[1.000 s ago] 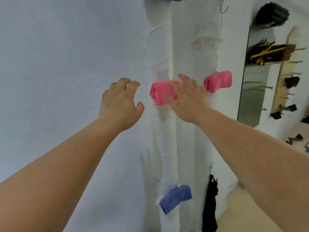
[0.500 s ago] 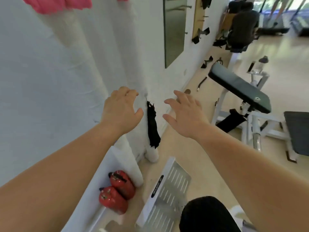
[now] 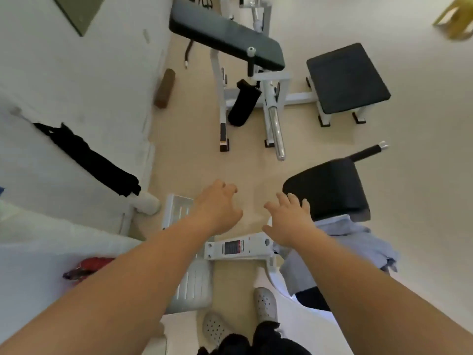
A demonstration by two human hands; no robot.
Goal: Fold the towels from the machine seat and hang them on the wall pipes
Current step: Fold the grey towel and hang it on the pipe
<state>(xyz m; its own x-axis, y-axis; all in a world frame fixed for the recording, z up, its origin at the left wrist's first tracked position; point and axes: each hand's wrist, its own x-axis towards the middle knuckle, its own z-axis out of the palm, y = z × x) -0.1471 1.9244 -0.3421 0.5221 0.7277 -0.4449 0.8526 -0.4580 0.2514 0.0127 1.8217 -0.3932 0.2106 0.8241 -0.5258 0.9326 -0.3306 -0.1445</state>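
Observation:
A crumpled pale blue towel [image 3: 353,249] lies on the machine seat at the lower right, just below a black back pad [image 3: 330,188]. My right hand [image 3: 289,221] hovers with spread fingers over the towel's left edge and holds nothing. My left hand [image 3: 217,208] hangs beside it over the floor, fingers loosely curled, also holding nothing. The wrapped white wall pipes [image 3: 146,201] stand at the left; a black cloth [image 3: 89,160] hangs there. The pink towels on the pipes are out of view.
A white metal foot plate [image 3: 194,285] and the machine's white frame [image 3: 238,248] lie under my arms. A black padded bench [image 3: 225,34], a chrome bar [image 3: 276,129] and a square black seat [image 3: 345,78] stand ahead. Red fire extinguishers [image 3: 84,267] sit by the wall. My grey shoes [image 3: 266,301] are below.
My view has swung down from the pipes with the pink towels to the floor and machine seat. Both hands left the wall and now hover low, the right one over the blue towel.

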